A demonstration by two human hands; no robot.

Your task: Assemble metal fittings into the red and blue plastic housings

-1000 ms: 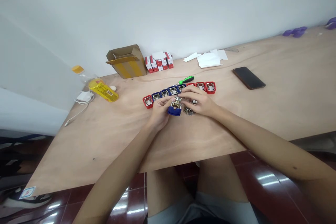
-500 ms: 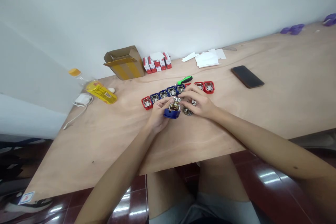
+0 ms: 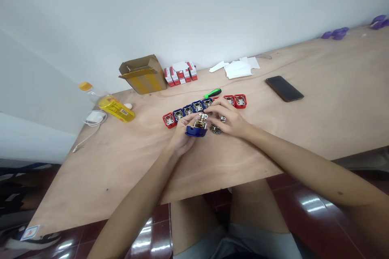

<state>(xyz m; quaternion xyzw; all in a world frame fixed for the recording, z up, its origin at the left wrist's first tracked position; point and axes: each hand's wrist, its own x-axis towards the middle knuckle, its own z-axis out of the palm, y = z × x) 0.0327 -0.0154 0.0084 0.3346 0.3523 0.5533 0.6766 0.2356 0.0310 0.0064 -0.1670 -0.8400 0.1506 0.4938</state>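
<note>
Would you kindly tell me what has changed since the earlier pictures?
The boxy blue case in the left hand has tilted and shifted slightly left. No new hold or release shows. The right hand stays by the case's shiny metal fitting; the row of red and blue cases is unchanged.

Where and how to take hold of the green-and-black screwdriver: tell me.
Grip the screwdriver by its thick handle, likely best from above and the wall side. The handle angles away from the row of blue and red pieces, leaving room for fingers, while the thin shaft runs close to the row. The right hand is nearer.
</note>
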